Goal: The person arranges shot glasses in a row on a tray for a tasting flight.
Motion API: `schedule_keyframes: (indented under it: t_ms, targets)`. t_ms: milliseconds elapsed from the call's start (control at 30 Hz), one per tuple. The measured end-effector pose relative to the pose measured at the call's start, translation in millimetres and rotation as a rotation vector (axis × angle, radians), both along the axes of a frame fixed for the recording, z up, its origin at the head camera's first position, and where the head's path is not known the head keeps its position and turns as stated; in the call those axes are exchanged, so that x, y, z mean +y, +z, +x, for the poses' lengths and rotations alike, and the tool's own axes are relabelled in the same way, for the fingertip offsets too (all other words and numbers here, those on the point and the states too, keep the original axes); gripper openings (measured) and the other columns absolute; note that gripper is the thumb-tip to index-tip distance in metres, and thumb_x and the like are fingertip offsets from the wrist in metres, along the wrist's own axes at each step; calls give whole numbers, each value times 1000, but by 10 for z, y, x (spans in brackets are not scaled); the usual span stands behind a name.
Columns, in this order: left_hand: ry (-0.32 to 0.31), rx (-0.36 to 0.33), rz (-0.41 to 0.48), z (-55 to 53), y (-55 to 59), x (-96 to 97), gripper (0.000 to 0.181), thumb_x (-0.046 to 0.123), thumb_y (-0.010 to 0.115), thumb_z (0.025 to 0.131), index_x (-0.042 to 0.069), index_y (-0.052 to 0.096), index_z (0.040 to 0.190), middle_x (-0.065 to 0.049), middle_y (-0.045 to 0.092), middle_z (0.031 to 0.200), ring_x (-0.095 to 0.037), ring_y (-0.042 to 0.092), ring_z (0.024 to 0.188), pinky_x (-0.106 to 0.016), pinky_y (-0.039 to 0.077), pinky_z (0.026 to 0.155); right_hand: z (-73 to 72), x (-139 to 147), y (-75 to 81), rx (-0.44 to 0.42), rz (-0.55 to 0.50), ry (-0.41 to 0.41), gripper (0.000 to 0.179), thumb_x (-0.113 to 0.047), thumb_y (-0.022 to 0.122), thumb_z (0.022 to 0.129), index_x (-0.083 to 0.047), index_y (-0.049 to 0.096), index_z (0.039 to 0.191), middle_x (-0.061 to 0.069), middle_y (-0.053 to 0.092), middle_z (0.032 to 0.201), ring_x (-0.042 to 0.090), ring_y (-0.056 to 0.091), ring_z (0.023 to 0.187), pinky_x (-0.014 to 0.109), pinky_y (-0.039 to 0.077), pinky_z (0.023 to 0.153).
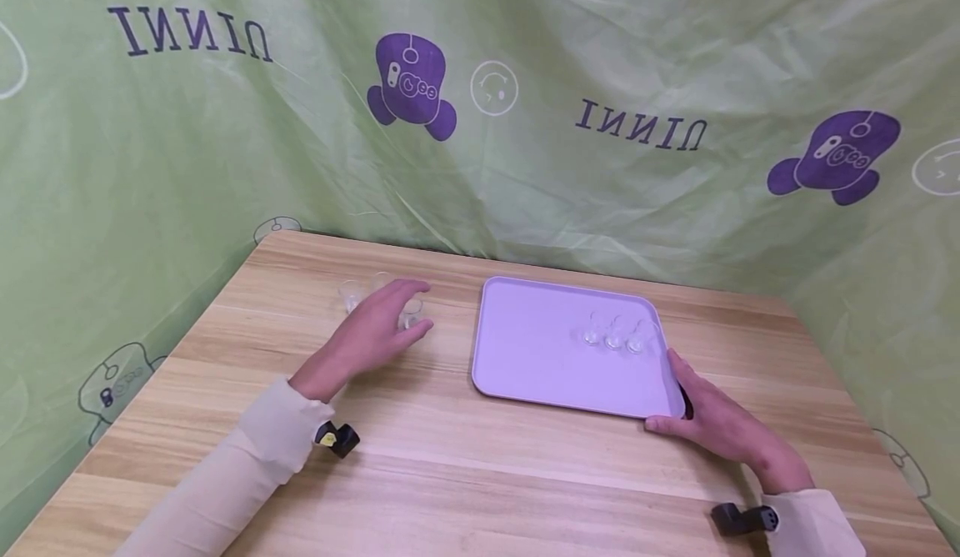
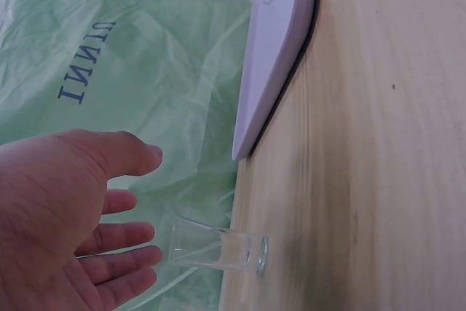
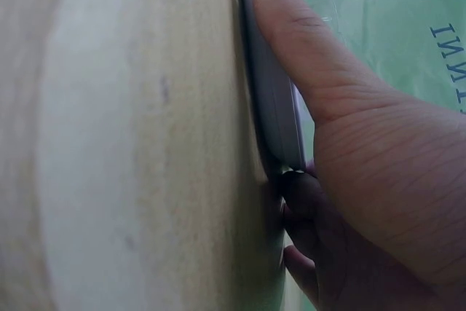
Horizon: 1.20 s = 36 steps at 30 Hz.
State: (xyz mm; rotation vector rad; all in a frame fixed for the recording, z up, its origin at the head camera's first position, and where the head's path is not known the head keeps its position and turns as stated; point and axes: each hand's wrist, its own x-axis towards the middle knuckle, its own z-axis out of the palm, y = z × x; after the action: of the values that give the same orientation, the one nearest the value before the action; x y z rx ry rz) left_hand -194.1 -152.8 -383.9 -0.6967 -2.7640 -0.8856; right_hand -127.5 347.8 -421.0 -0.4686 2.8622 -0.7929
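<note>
My left hand (image 1: 371,328) is over the left part of the table, fingers loosely spread and nothing between them. Around it stand small clear shot glasses (image 1: 350,297), partly hidden by the hand. The left wrist view shows one shot glass (image 2: 218,247) upright on the wood, just beyond the fingertips. A light purple tray (image 1: 540,348) lies right of the middle, with three more shot glasses (image 1: 613,340) in a row near its right side. At its near right corner my right hand (image 1: 712,415) holds the tray, thumb on the front edge and fingers along the right edge.
The wooden table (image 1: 480,490) ends at the back against a green printed curtain (image 1: 525,182), which also hangs at both sides. A small black device (image 1: 341,439) is on the left wrist, and another black device (image 1: 742,519) on the right.
</note>
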Motion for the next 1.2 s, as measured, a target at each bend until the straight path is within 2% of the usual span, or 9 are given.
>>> schedule_keyframes:
  t_ms: [100, 267, 333, 567, 933, 1200]
  targets:
    - [-1, 4, 4, -5, -23, -3, 52, 19, 69, 98, 0, 54, 144, -16, 56, 145, -34, 50, 135, -49, 40, 113, 0, 2, 0, -3, 0, -1, 117, -45, 80, 89, 9, 4, 160, 39, 15, 161, 57, 21, 145, 63, 20, 116]
    - [-5, 6, 3, -26, -53, -3, 48, 12, 64, 99, -1, 53, 144, -18, 55, 144, -36, 51, 135, -51, 40, 112, 11, 2, -4, -3, 0, -6, 117, -45, 80, 89, 9, 5, 160, 39, 15, 160, 57, 21, 145, 55, 18, 119]
    - [0, -4, 0, -39, -63, -3, 49, 12, 64, 99, 0, 52, 145, -18, 55, 145, -36, 50, 135, -51, 40, 112, 14, 2, -8, -1, 0, -6, 117, -45, 81, 89, 10, 5, 160, 39, 15, 160, 57, 21, 145, 56, 18, 119]
    - [10, -8, -27, -85, -110, -23, 51, 12, 64, 99, -3, 51, 146, -21, 54, 146, -38, 49, 136, -52, 39, 113, -4, -8, -10, -3, 0, -4, 119, -45, 81, 88, 9, 3, 160, 40, 14, 160, 59, 21, 144, 71, 23, 111]
    - [55, -76, -59, -123, -155, -33, 50, 17, 63, 102, -4, 50, 145, -24, 56, 143, -42, 51, 133, -55, 40, 111, -17, -9, -9, -6, -1, -5, 121, -47, 82, 87, 6, 2, 161, 39, 14, 161, 57, 21, 145, 71, 24, 111]
    - [76, -84, -92, -149, -184, -32, 51, 17, 65, 101, -5, 50, 144, -25, 60, 138, -42, 57, 126, -55, 46, 106, -15, -4, 2, -8, -3, -8, 120, -46, 81, 88, 7, 2, 161, 39, 14, 161, 57, 20, 145, 71, 24, 111]
